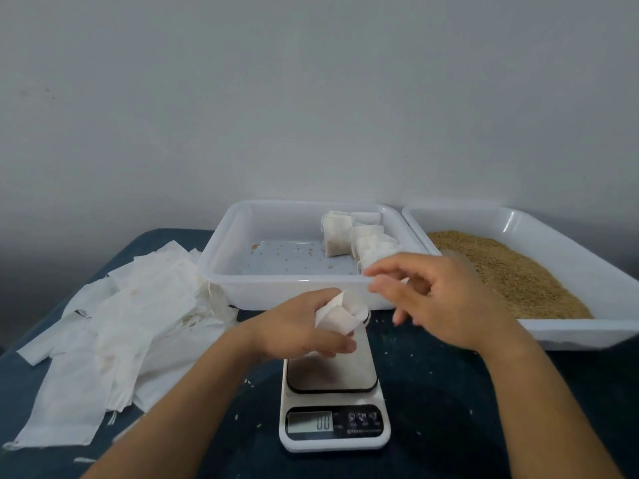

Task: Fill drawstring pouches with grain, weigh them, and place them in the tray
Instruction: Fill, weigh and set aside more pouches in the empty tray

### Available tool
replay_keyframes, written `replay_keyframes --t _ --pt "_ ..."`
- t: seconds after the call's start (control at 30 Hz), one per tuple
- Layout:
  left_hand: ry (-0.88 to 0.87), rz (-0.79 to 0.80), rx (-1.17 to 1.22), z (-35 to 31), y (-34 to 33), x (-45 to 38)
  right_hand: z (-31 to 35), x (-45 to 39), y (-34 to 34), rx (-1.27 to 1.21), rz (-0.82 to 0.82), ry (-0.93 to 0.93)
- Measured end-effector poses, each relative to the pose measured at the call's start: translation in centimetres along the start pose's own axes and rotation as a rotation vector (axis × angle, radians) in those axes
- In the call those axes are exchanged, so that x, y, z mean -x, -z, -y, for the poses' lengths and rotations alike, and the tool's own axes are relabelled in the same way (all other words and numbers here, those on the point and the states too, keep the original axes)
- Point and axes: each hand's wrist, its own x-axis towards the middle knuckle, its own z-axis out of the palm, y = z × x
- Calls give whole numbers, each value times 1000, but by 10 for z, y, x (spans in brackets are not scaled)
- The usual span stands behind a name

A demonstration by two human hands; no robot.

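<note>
A small white drawstring pouch (334,318), thin, soft and probably very light, was held above the scale (333,402), pinched in the left hand (301,326). Its open mouth looked the best place to hold. The right hand (439,299) hovered nearby, blurred, fingers loosely apart. Filled pouches (356,242) lay in the tray (221,271).

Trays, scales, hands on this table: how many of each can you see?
White plastic trays: 2, one holding filled pouches, one holding brown grain
White digital kitchen scale: 1
Hands: 2, left hand, right hand
Total: 5
</note>
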Motion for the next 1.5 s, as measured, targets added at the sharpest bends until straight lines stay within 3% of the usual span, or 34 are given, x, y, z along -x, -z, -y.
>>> replay_keyframes --t 0.07,0.13,0.23,0.33,0.83,1.0,1.17,1.3,1.5 --pt "-27 -98 -29 3 -1 0 -24 -9 22 42 -310 -165" --pt "-49 -148 -49 7 -3 0 -56 -15 45 221 -450 -384" --pt "-77 -149 -44 13 -8 2 -98 -22 62 493 -205 -727" --pt "-52 -197 -91 18 -12 1 -116 -31 59 623 44 -875" --pt "-40 -348 99 17 -29 11 -142 -35 60 692 114 -966" --pt "-28 -378 5 17 -29 9 -138 -37 81 618 18 -977" --pt "-3 -411 -58 21 -28 7 -134 -49 110 754 89 -1047" --pt "15 -399 -49 21 -30 7 -145 -58 105 845 -19 -968" --pt "24 -351 84 24 -34 9 -174 -75 76 708 -121 -919"
